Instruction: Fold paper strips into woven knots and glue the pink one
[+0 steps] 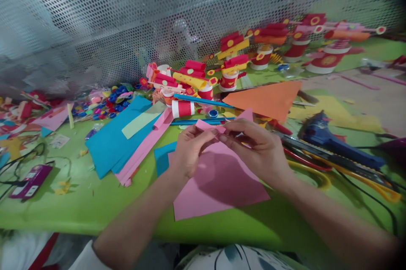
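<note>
Through my feed, the left hand (189,148) and right hand (261,143) are nearly closed, fingertips pinching a small pink piece (203,125) above the pink sheet (218,183) on the surface (95,215); a cup (183,109) lies sideways beyond.

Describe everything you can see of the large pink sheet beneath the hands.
The pink sheet is plain, matte and straight-edged, and looks like craft paper or thin foam. It lies flat near the wearer's edge of the green table, partly over a blue sheet at its left. Shade darkens its middle. The left hand and right hand hide its upper part; whether they touch it is unclear.
</note>
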Motion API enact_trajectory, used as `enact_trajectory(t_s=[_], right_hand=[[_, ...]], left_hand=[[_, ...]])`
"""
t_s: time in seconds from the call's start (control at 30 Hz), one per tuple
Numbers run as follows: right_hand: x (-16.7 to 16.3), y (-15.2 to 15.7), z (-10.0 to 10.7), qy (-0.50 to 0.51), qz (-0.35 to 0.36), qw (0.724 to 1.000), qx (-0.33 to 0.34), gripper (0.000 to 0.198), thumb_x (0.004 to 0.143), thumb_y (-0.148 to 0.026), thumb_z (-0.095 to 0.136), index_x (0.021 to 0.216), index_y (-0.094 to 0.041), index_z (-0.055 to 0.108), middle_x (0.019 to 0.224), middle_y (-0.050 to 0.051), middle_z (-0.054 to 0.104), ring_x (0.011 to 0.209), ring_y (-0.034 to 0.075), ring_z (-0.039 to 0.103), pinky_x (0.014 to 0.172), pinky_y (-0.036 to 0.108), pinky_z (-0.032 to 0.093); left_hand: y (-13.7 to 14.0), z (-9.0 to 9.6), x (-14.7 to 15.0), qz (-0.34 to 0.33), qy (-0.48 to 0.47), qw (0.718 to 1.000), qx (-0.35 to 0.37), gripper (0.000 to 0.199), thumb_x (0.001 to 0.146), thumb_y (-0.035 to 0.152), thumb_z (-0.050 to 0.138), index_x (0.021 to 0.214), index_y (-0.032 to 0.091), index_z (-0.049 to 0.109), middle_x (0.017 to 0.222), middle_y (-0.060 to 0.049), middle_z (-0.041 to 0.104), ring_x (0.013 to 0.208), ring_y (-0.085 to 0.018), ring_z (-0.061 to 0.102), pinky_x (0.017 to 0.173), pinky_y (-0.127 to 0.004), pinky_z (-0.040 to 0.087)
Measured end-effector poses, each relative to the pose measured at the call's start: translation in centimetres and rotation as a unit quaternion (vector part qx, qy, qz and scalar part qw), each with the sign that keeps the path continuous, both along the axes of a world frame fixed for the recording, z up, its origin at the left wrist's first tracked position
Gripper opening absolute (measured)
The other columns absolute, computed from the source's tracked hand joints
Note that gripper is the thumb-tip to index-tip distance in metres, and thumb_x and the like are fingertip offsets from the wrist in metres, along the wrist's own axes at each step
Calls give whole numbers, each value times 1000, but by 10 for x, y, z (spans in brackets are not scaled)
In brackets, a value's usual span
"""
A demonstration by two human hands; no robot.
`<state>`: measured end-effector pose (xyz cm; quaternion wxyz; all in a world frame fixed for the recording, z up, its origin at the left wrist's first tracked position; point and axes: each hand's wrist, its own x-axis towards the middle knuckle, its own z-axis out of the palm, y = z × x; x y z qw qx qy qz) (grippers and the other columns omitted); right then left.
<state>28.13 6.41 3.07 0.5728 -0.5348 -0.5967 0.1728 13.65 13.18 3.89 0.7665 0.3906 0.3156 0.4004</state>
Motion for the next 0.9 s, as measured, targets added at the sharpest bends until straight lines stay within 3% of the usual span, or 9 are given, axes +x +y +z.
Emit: enact_trajectory(t_s=[0.27, 0.63, 0.8, 0.9], right_hand=[[-3, 0, 5, -86, -11, 995, 50, 21, 91, -17, 67, 107, -28, 75, 101, 5, 72, 88, 19, 70, 65, 30, 59], [5, 5, 4, -141, -7, 985, 103, 25, 93, -15, 64, 108, -29, 77, 101, 7, 74, 92, 21, 72, 76, 35, 60], [7, 7, 0, -153, -4, 983, 98, 24, 92, -13, 64, 108, -27, 77, 101, 8, 76, 91, 21, 73, 78, 36, 61], [7, 8, -2, -153, -4, 983, 99, 24, 91, -13, 65, 108, -26, 77, 102, 8, 76, 90, 21, 73, 78, 36, 61]], left_hand=[[1, 2, -1, 9, 16, 1000, -9, 14, 69, 20, 83, 74, 16, 71, 76, 0, 72, 76, -13, 69, 93, -34, 53], [2, 2, -3, -28, -8, 997, -70, 10, 72, 22, 80, 79, 14, 76, 79, -4, 76, 76, -15, 71, 93, -34, 53], [4, 0, -3, -29, -11, 998, -55, 17, 77, 33, 78, 79, 16, 76, 80, -4, 75, 80, -17, 71, 94, -36, 54], [4, 0, -3, -29, 4, 999, -30, 16, 71, 26, 84, 78, 16, 74, 80, -3, 74, 83, -16, 71, 99, -36, 51]])
